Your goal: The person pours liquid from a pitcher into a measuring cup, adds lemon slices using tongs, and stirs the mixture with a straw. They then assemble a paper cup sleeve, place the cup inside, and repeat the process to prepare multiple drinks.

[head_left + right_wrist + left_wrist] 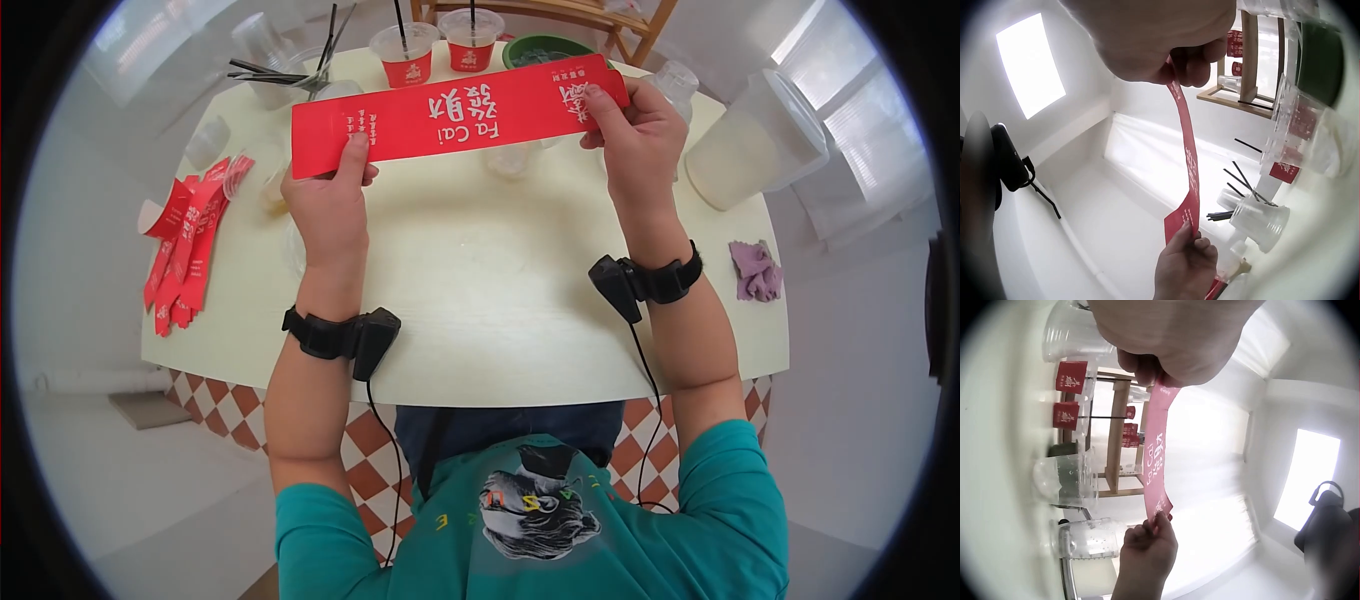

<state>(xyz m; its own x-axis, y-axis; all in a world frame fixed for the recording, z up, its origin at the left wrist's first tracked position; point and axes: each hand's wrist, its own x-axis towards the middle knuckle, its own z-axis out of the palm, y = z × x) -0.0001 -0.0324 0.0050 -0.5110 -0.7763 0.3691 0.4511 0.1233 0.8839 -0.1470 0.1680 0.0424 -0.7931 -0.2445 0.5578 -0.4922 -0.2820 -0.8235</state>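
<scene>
A long red paper strip with white lettering, including "Fa Cai", is stretched between both hands over the far part of the table. My left hand pinches one end, its thumb lying on the printed face. At the other end my right hand grips the strip between thumb and fingers. In the left wrist view the strip runs from the left hand down to the right hand. Seen from the right wrist, the strip bends slightly, with a flap near the left hand.
More red strips lie piled at the table's left. Behind stand two cups with red bands and black straws, plus a green bowl. A large clear pitcher stands right, near a purple cloth. Black straws lie back left.
</scene>
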